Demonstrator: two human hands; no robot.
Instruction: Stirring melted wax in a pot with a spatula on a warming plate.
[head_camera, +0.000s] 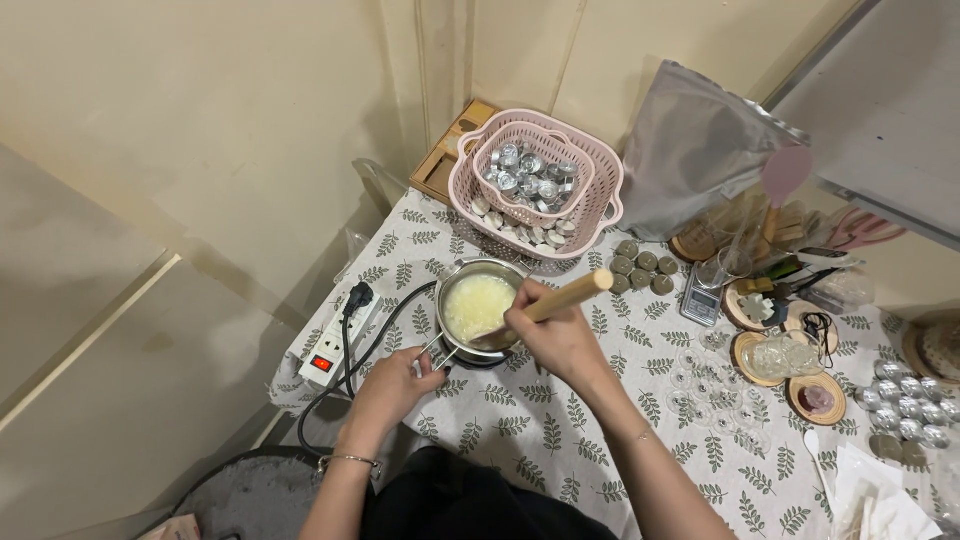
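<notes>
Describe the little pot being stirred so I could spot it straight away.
Start at the pink basket at the table's far edge and come toward the person. Just in front stands a small metal pot of pale yellow mush, the right hand stirring with a wooden tool, the left hand at its handle. It alone sits beside the white power strip.

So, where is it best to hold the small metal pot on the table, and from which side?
Probably by its thin handle, which sticks out toward the person at the lower left of the pot. Come from that near-left side, where the left hand already is; the right hand holds the wooden stick.
</notes>
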